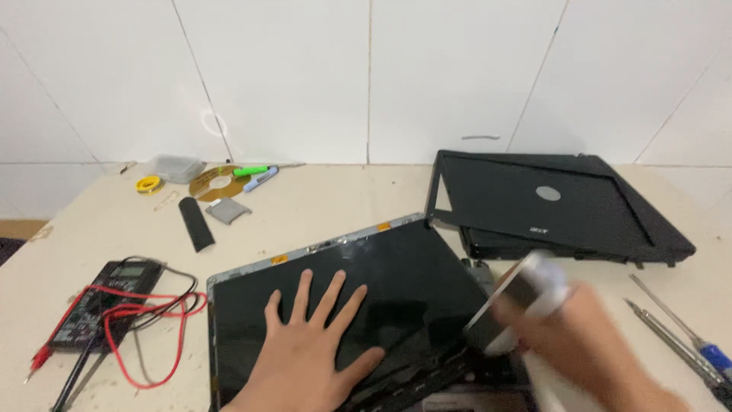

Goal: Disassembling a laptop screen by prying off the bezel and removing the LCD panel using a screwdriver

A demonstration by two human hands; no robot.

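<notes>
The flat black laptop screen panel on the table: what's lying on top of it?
On the black screen panel the left hand lies flat, fingers spread. The blurred right hand holds a white-and-dark object over its right edge. What lies beneath the panel is hidden.

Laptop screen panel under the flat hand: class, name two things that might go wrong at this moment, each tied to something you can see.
The left hand lies flat on the bare screen panel; pressing hard might crack or mark it. The right hand, blurred, holds a white-and-dark object near the panel's edge, so it could strike or scratch the glass.
</notes>
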